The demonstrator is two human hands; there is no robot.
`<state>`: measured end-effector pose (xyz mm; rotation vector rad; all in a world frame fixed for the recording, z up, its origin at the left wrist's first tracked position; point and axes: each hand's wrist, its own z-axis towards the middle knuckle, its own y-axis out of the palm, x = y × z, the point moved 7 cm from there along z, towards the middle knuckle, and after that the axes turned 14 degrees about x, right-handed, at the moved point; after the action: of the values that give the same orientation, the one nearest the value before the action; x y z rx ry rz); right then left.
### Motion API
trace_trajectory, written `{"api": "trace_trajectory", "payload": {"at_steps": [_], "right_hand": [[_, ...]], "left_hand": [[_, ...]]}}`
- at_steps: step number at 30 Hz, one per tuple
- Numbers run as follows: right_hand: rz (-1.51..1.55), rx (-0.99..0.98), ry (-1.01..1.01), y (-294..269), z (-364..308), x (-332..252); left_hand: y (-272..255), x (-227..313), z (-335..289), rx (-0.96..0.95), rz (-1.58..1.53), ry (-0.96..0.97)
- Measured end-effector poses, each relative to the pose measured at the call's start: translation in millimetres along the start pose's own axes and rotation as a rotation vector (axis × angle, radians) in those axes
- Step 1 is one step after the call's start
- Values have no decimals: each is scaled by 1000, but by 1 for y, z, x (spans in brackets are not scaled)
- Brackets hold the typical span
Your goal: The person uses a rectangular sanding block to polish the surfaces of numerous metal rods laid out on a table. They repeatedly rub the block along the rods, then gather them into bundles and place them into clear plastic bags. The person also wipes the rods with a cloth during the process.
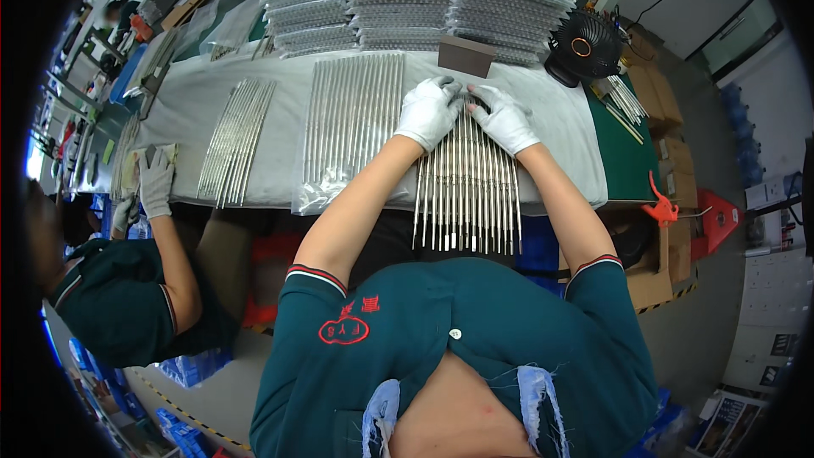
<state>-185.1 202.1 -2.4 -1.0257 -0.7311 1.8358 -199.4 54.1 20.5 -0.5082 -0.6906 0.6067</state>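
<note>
My left hand (430, 112), in a white glove, bends its fingers over the upper ends of a row of thin metal rods (468, 195). My right hand (504, 117), also gloved, rests on the same rods from the right, its thumb and forefinger apart with bare-looking tips. The rods lie side by side, their lower ends jutting past the near table edge. Left of them is a clear plastic pack (354, 119) of similar rods. Just beyond my hands stands a dark grey rectangular block (465, 57). The rods' upper ends are partly hidden under my fingers.
Stacked packs of rods (403, 8) line the back of the cloth-covered table (560, 153). A black fan (583, 47) and loose rods (626, 100) are at the right. Leftward lies another rod bundle (237, 144); beyond it a co-worker's gloved hand (156, 185) works.
</note>
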Motion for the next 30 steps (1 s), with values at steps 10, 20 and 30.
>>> {"api": "trace_trajectory", "payload": {"at_steps": [10, 20, 30], "right_hand": [[-224, -542, -239, -83, -122, -26], [-411, -135, -255, -63, -140, -26], [-263, -509, -273, -95, -104, -34]], "left_hand": [[-82, 9, -104, -617, 124, 309], [-26, 90, -107, -301, -116, 622], [-44, 135, -76, 27, -480, 613]]}}
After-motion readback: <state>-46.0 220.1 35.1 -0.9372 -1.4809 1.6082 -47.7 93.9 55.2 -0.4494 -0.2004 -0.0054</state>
